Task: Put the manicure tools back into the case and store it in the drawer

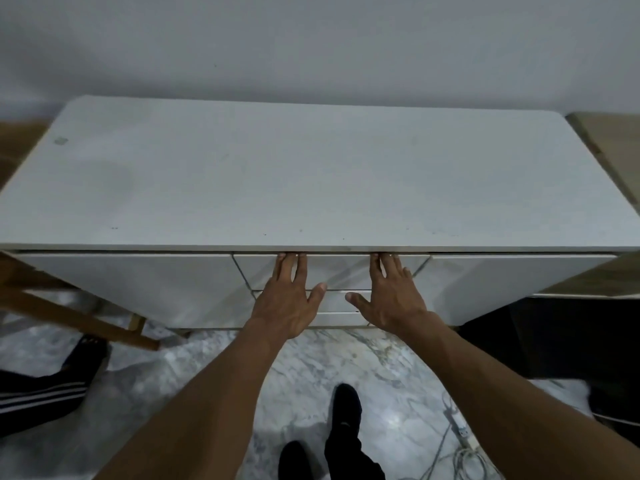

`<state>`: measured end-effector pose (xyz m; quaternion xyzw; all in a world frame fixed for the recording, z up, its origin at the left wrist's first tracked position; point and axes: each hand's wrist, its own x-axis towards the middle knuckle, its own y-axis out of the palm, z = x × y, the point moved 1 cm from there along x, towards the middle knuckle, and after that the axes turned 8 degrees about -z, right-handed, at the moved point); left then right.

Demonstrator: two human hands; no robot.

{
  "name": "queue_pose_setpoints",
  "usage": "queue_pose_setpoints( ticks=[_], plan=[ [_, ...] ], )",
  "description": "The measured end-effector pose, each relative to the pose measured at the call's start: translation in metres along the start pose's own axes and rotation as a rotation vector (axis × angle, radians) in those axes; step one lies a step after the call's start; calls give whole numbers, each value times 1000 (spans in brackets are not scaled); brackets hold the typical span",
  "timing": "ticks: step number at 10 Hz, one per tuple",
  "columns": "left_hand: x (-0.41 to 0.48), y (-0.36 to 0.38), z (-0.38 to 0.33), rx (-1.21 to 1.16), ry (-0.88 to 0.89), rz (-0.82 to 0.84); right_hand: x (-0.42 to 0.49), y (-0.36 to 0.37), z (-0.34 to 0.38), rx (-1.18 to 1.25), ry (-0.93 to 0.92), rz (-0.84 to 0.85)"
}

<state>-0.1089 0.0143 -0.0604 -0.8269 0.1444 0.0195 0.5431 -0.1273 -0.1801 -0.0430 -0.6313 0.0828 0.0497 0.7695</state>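
A white cabinet (311, 174) stands against the wall, and its top centre drawer (336, 271) sits flush with the front, shut. My left hand (287, 299) lies flat on the drawer front with fingers spread, the fingertips up under the top's edge. My right hand (391, 296) rests the same way a little to the right. Neither hand holds anything. No manicure case or tools are in view.
A lower drawer (336, 301) sits below the hands. A wooden chair leg (79, 317) slants at the left, beside another person's dark trouser leg (41, 389). My feet (343, 420) stand on the marble floor. Cables and a power strip (457, 441) lie at the lower right.
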Motion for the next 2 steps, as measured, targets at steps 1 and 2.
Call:
queue_pose_setpoints(
  ticks=[1, 2],
  plan=[
    [2, -9, -1, 62, 9, 35, 3, -8, -3, 24, 18, 53],
    [-12, -16, 3, 157, 89, 19, 0, -21, -8, 68, -5, 63]
  ],
)
